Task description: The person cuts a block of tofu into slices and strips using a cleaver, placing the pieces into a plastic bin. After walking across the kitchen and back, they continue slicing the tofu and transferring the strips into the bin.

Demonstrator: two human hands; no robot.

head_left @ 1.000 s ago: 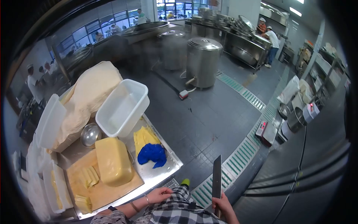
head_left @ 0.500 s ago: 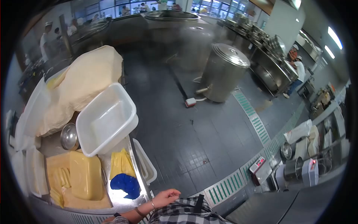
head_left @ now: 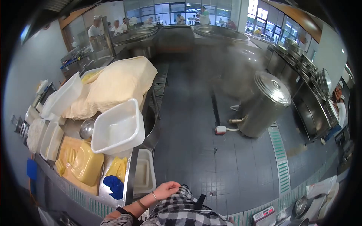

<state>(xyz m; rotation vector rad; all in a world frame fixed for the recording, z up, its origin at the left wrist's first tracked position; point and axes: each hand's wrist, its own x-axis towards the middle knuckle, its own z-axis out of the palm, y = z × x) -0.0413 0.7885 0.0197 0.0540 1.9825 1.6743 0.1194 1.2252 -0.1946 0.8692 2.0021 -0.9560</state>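
My left hand (head_left: pixel 166 190) is low in the head view, in front of my checked apron (head_left: pixel 181 211). Its fingers are bent and drawn together, with the tips right at the apron cloth; I cannot tell whether they grip it. A bracelet circles the wrist. My right hand is out of view. On the metal worktable left of the hand lie a crumpled blue item (head_left: pixel 114 187) and a crumpled yellow one (head_left: pixel 117 169). Behind them, a smooth yellow block (head_left: pixel 88 164) rests on a wooden board (head_left: pixel 88 187), with cut yellow pieces (head_left: pixel 70 155) beside it.
A white tub (head_left: pixel 118 132) overhangs the table edge near a metal bowl (head_left: pixel 86 129) and a large cream-coloured mass (head_left: pixel 122 81). A lidded steel drum (head_left: pixel 264 109) stands on the floor, its cable running to a red-and-white box (head_left: pixel 220 130). A scale (head_left: pixel 264 215) is at lower right.
My view has swung left, so the table, tub and drum appear farther right and the scale lower. My left hand stays at the apron with its fingers bent.
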